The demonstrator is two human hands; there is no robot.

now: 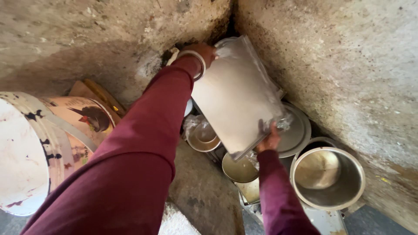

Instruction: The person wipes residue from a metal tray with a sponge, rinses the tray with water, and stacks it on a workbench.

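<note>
1. Both hands closed on 1 flat white tray [237, 98], wrapped in clear plastic and tilted up against the corner where 2 rough concrete walls [339, 56] meet.
2. Left hand [202, 53] gripping the tray's upper far corner, fingers curled over the edge; metal bangle [195, 61] on the wrist, dark red sleeve [143, 143] running back toward the camera.
3. Right hand [270, 139] pinching the tray's lower near edge, thumb over the loose plastic film there (fingers underneath hidden, so grip depth impossible to judge).
4. Tray held clear above a cluster of steel vessels, not resting on them as far as visible.
5. Just right of the right hand: round steel plate [298, 130] lying flat, partly covered by the tray.
6. Farther right, against the wall: deep steel pot [328, 178], open and upright, interior shiny.
7. Beneath the tray's lower edge: shallow brass-toned bowl [238, 169], partly hidden by the right wrist.
8. Left of that: small steel bowl [202, 137] with crumpled clear plastic around it.
9. Below the bowls: flat steel sheet [324, 219], touching the pot's base.
10. Far left: large white bucket [30, 152] with a printed bird label, stained, well apart from the tray.
11. Behind the bucket: piece of brown cardboard [93, 93] leaning against the wall.
</note>
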